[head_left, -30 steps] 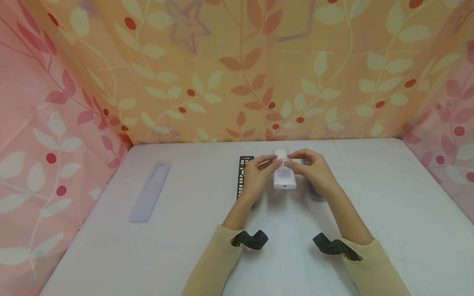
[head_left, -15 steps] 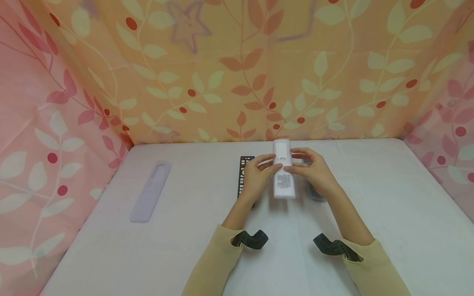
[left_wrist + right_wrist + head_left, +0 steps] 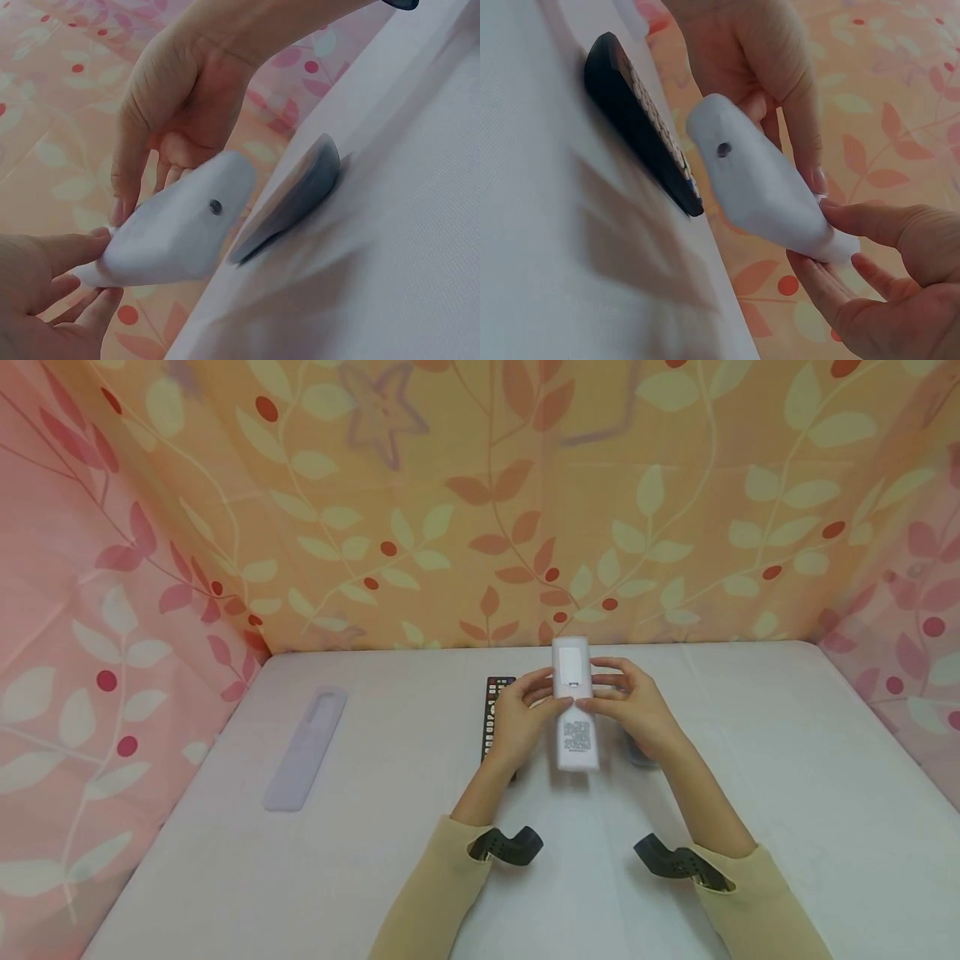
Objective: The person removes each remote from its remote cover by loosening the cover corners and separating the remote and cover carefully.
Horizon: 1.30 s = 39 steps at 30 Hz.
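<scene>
Both hands hold a white remote control (image 3: 576, 739) above the table in the head view. Its back faces up, showing a battery cover (image 3: 573, 662) at the far end and a printed label at the near end. The left hand (image 3: 522, 714) pinches its left side, thumb across the back. From the other side the right hand (image 3: 637, 710) grips it likewise, the two thumb tips nearly meeting. In both wrist views, the white remote's end with a small dark spot points toward the camera.
A black remote (image 3: 491, 718) lies partly behind the left hand. Beside the right hand sits a dark blue-grey slim object (image 3: 296, 196), mostly covered in the head view. A flat lavender sleeve-like piece (image 3: 303, 752) lies far left. Patterned cloth (image 3: 420, 527) rises behind the white table (image 3: 390, 860).
The white remote has tilted so that its far end rises and its back turns toward the head camera, bringing the battery cover and label into plain sight. Both hands keep their places.
</scene>
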{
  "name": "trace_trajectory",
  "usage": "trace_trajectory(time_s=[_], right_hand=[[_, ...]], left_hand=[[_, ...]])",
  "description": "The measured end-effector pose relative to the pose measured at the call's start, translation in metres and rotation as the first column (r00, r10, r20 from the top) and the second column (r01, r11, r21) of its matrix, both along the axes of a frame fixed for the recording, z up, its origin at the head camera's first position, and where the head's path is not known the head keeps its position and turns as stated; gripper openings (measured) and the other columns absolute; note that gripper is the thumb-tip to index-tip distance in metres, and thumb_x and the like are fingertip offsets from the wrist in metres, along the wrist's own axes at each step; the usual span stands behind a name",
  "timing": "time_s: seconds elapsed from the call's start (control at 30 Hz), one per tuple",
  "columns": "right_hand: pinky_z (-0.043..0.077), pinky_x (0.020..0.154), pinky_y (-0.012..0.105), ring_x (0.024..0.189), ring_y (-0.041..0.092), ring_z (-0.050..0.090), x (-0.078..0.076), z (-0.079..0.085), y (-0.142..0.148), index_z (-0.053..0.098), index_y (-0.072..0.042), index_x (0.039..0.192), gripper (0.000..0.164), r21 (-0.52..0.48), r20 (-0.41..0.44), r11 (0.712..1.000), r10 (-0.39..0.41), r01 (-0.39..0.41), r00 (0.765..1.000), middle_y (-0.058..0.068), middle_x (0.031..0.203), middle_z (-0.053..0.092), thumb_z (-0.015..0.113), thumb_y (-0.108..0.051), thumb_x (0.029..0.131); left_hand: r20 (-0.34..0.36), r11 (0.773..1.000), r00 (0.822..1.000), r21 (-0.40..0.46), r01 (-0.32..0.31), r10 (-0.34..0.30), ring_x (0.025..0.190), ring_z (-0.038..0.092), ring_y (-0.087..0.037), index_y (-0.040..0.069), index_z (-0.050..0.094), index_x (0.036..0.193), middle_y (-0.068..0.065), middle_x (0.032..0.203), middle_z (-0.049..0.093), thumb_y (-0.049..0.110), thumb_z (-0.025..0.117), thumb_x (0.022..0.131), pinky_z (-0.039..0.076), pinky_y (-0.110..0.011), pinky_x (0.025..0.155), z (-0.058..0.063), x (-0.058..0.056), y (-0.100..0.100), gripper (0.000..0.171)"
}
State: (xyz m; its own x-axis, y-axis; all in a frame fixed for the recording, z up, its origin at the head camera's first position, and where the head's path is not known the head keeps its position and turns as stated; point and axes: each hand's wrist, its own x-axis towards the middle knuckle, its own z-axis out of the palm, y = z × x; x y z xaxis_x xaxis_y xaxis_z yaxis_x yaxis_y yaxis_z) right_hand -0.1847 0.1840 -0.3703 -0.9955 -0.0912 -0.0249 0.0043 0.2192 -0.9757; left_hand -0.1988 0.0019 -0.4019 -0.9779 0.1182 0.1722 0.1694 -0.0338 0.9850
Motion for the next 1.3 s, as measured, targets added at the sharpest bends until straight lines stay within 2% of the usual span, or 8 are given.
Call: trace_trajectory(time_s=[0.1, 0.27, 0.43, 0.57, 0.9, 1.3], right_hand=[[0.056, 0.085, 0.016, 0.114, 0.021, 0.070, -0.0003, -0.0008, -0.0004, 0.037, -0.001, 0.159, 0.078, -0.011, -0.002, 1.000, -0.002, 0.002, 1.000, 0.033, 0.148, 0.053, 0.076, 0.002, 0.093], [0.057, 0.084, 0.017, 0.113, 0.024, 0.071, -0.0008, -0.0019, 0.0004, 0.035, -0.003, 0.161, 0.079, 0.015, -0.004, 1.000, -0.013, 0.013, 1.000, 0.032, 0.148, 0.053, 0.076, 0.000, 0.093], [0.058, 0.083, 0.018, 0.098, 0.006, 0.070, -0.0009, -0.0040, 0.0009, 0.035, -0.002, 0.161, 0.079, -0.014, -0.020, 1.000, -0.013, 0.012, 1.000, 0.033, 0.145, 0.053, 0.075, 0.002, 0.093], [0.058, 0.083, 0.018, 0.093, 0.000, 0.069, -0.0015, -0.0052, 0.0004, 0.036, 0.001, 0.159, 0.078, -0.042, -0.035, 0.999, -0.011, 0.009, 0.999, 0.033, 0.140, 0.053, 0.075, 0.005, 0.092], [0.059, 0.083, 0.019, 0.092, 0.000, 0.069, -0.0018, -0.0046, -0.0005, 0.038, 0.004, 0.156, 0.073, -0.071, -0.064, 0.997, -0.010, 0.006, 0.998, 0.025, 0.131, 0.054, 0.073, 0.008, 0.092], [0.057, 0.085, 0.019, 0.094, 0.003, 0.068, -0.0014, -0.0030, -0.0001, 0.039, 0.003, 0.155, 0.070, -0.050, -0.074, 0.999, -0.017, 0.013, 0.997, 0.024, 0.132, 0.055, 0.074, 0.004, 0.094]], left_hand=[[0.014, 1.000, 1.000, -0.006, -0.004, 0.004, 0.121, 0.070, -0.033, -0.005, 0.062, 0.141, -0.024, 0.130, 0.068, -0.005, 0.079, 0.090, 0.058, -0.033, 0.101, 0.0003, 0.0000, 0.0002, 0.054], [0.023, 1.000, 1.000, 0.002, -0.009, 0.009, 0.122, 0.070, -0.033, -0.008, 0.062, 0.140, -0.024, 0.132, 0.068, -0.008, 0.080, 0.088, 0.058, -0.033, 0.101, 0.0016, 0.0006, 0.0007, 0.056], [0.005, 1.000, 1.000, 0.003, -0.012, 0.012, 0.121, 0.070, -0.036, -0.009, 0.064, 0.137, -0.025, 0.131, 0.068, -0.011, 0.079, 0.086, 0.058, -0.034, 0.100, 0.0016, 0.0002, 0.0002, 0.053], [-0.006, 1.000, 1.000, -0.008, -0.017, 0.017, 0.119, 0.070, -0.035, -0.008, 0.065, 0.135, -0.024, 0.129, 0.068, -0.012, 0.078, 0.087, 0.059, -0.033, 0.099, 0.0023, -0.0001, -0.0006, 0.050], [-0.011, 1.000, 1.000, -0.004, -0.023, 0.022, 0.120, 0.070, -0.034, -0.006, 0.066, 0.135, -0.022, 0.129, 0.068, -0.012, 0.078, 0.087, 0.059, -0.033, 0.099, 0.0028, -0.0003, -0.0012, 0.050], [-0.040, 1.000, 0.999, -0.007, -0.019, 0.019, 0.119, 0.070, -0.035, -0.006, 0.066, 0.133, -0.023, 0.128, 0.068, -0.011, 0.078, 0.088, 0.059, -0.035, 0.099, 0.0049, 0.0008, -0.0020, 0.046]])
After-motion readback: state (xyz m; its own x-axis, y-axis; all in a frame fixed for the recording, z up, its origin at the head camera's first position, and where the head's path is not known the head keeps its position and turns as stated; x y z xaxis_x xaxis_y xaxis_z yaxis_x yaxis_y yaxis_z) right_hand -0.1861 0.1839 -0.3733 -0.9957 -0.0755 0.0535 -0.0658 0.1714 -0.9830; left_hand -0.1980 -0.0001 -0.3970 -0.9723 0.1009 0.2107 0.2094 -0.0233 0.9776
